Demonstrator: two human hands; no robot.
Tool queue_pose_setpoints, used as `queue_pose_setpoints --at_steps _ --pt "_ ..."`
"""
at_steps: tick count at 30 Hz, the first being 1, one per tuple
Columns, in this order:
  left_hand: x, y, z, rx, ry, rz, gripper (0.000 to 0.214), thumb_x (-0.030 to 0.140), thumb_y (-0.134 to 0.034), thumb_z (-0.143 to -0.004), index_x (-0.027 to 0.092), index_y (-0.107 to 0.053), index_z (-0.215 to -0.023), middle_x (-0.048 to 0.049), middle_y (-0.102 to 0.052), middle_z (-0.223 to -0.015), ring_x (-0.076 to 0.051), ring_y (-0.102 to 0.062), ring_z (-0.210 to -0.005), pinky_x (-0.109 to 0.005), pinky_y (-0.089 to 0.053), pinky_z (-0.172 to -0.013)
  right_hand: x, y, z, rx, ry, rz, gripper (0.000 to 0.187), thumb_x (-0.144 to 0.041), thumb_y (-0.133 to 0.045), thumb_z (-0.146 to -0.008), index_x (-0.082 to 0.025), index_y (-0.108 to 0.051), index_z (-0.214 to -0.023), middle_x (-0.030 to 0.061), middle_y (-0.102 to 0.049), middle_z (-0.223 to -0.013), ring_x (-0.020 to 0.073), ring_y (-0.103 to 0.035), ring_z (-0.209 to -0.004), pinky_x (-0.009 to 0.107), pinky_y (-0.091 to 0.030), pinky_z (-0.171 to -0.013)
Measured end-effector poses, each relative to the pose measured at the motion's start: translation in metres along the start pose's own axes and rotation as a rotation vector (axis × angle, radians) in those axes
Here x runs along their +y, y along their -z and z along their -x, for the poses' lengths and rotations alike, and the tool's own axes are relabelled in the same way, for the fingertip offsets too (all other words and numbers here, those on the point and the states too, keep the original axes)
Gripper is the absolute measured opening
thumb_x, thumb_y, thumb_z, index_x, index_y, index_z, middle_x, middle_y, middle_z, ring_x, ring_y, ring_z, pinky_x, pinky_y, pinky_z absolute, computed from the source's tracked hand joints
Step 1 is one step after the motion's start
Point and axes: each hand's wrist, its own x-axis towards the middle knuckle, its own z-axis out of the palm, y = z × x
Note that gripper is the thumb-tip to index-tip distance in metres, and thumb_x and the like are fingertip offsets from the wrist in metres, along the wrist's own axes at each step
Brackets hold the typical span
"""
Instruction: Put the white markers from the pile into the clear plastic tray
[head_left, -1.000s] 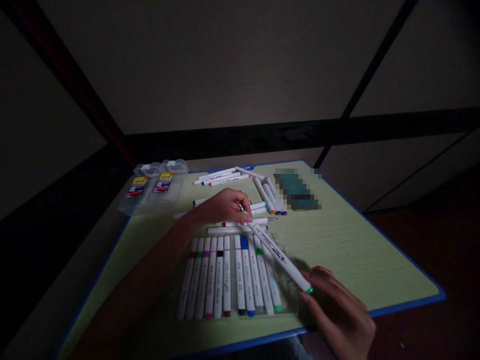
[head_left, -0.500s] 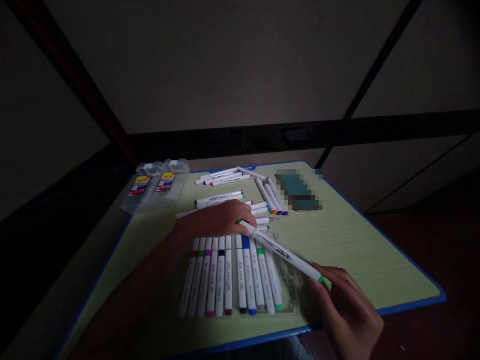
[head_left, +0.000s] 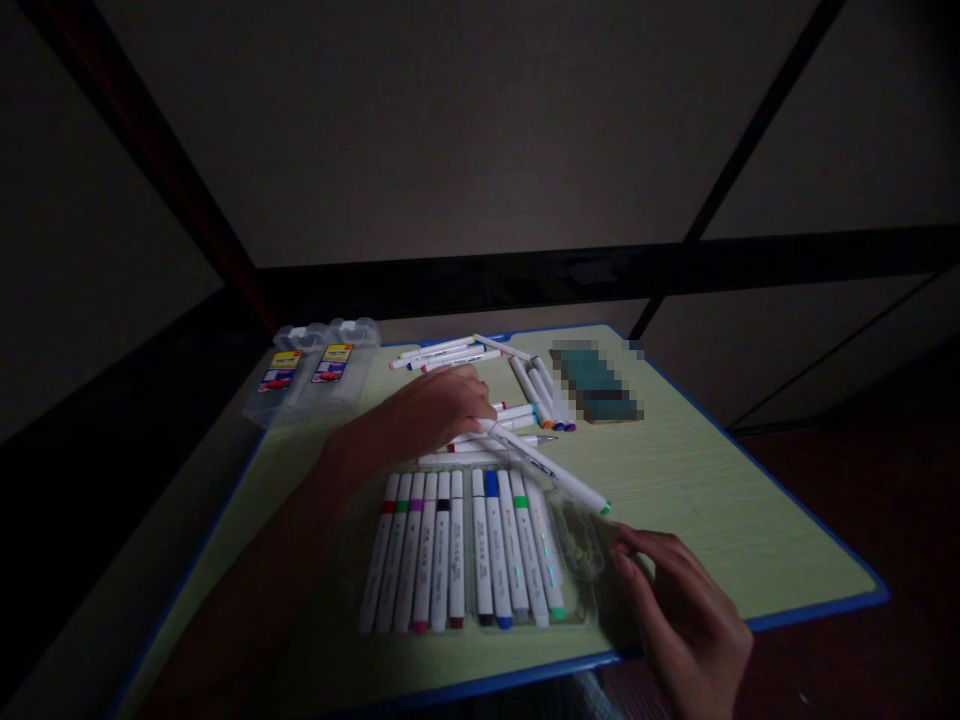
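Observation:
My left hand reaches over the spread of pens and grips the upper end of a white marker. The marker slants down to the right, and its green tip end points toward my right hand. My right hand holds nothing; thumb and index finger are slightly parted just short of the marker's green end. Below the held marker, several white markers with coloured bands stand side by side in a clear plastic case. Behind my left hand lie loose markers, partly hidden by it.
Two clear cases with labels lie at the table's back left. More markers lie near the back edge, and others beside a pixelated flat teal object. The pale table has a blue rim; a wall stands behind.
My right hand has let go of the marker's green end and sits slightly lower. My left hand has carried the marker up and to the left.

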Motion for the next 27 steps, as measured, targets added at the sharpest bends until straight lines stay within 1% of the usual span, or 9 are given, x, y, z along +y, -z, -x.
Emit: queue_pose_setpoints --at_steps 3,5,7,12,14,16,20,27 --pt "-0.008 0.012 0.003 0.029 0.072 -0.091 0.022 0.025 -0.045 -0.085 0.018 -0.065 -0.083 -0.0036 -0.063 -0.082 -0.018 -0.050 -0.084 -0.031 -0.036 -0.078 -0.001 0.000 0.000 -0.006 -0.008 -0.005 0.022 -0.012 -0.056 -0.076 -0.022 -0.062 -0.094 0.0039 -0.064 -0.085 0.0166 -0.060 -0.076 0.030 -0.050 -0.063" --pt "-0.015 0.018 0.005 0.049 0.173 -0.154 0.023 0.026 -0.045 -0.084 0.017 -0.066 -0.084 -0.0043 -0.063 -0.085 -0.019 -0.049 -0.085 -0.032 -0.036 -0.078 -0.002 0.000 -0.001 -0.008 -0.008 -0.010 0.021 -0.011 -0.056 -0.076 -0.022 -0.062 -0.094 0.0036 -0.064 -0.084 0.0162 -0.060 -0.075 0.030 -0.049 -0.063" --pt "-0.024 0.020 0.007 0.062 0.290 -0.226 0.024 0.027 -0.044 -0.083 0.016 -0.066 -0.087 -0.0053 -0.063 -0.088 -0.020 -0.049 -0.086 -0.033 -0.035 -0.078 -0.002 0.000 -0.002 -0.017 -0.005 -0.012 0.021 -0.011 -0.056 -0.076 -0.022 -0.062 -0.094 0.0032 -0.064 -0.083 0.0156 -0.060 -0.074 0.029 -0.049 -0.063" --pt "-0.048 0.011 0.012 0.027 0.513 -0.361 0.023 0.026 -0.046 -0.082 0.016 -0.065 -0.090 -0.0061 -0.063 -0.094 -0.022 -0.049 -0.091 -0.032 -0.035 -0.080 -0.002 0.000 -0.005 -0.052 0.006 -0.002 0.017 -0.012 -0.056 -0.076 -0.021 -0.063 -0.090 0.0026 -0.063 -0.079 0.0152 -0.060 -0.072 0.028 -0.048 -0.061" --pt "-0.058 0.005 0.015 0.009 0.578 -0.388 0.023 0.026 -0.046 -0.082 0.017 -0.065 -0.091 -0.0061 -0.063 -0.097 -0.023 -0.050 -0.093 -0.031 -0.036 -0.078 -0.002 0.000 -0.005 -0.053 -0.001 0.002 0.016 -0.013 -0.056 -0.076 -0.021 -0.063 -0.088 0.0026 -0.063 -0.079 0.0152 -0.060 -0.072 0.028 -0.049 -0.061" --pt "-0.066 0.001 0.017 -0.013 0.588 -0.391 0.025 0.026 -0.045 -0.082 0.017 -0.065 -0.092 -0.0068 -0.063 -0.098 -0.023 -0.051 -0.093 -0.031 -0.037 -0.078 -0.002 0.000 -0.004 -0.052 -0.004 0.006 0.015 -0.013 -0.056 -0.076 -0.020 -0.063 -0.087 0.0028 -0.064 -0.078 0.0153 -0.060 -0.072 0.028 -0.049 -0.061" --pt "-0.079 -0.005 0.022 -0.004 0.610 -0.361 0.026 0.027 -0.043 -0.081 0.017 -0.065 -0.091 -0.0080 -0.064 -0.099 -0.023 -0.052 -0.094 -0.032 -0.037 -0.081 -0.002 0.001 -0.004 -0.050 -0.008 0.005 0.014 -0.014 -0.056 -0.076 -0.020 -0.064 -0.086 0.0034 -0.064 -0.077 0.0159 -0.061 -0.070 0.028 -0.049 -0.060" --pt "-0.091 -0.017 0.026 0.004 0.630 -0.307 0.025 0.027 -0.045 -0.079 0.017 -0.066 -0.090 -0.0071 -0.065 -0.102 -0.022 -0.053 -0.098 -0.029 -0.038 -0.083 -0.004 0.001 -0.005 -0.051 -0.002 0.019 0.013 -0.015 -0.056 -0.076 -0.020 -0.064 -0.085 0.0030 -0.064 -0.075 0.0158 -0.061 -0.068 0.028 -0.049 -0.058"
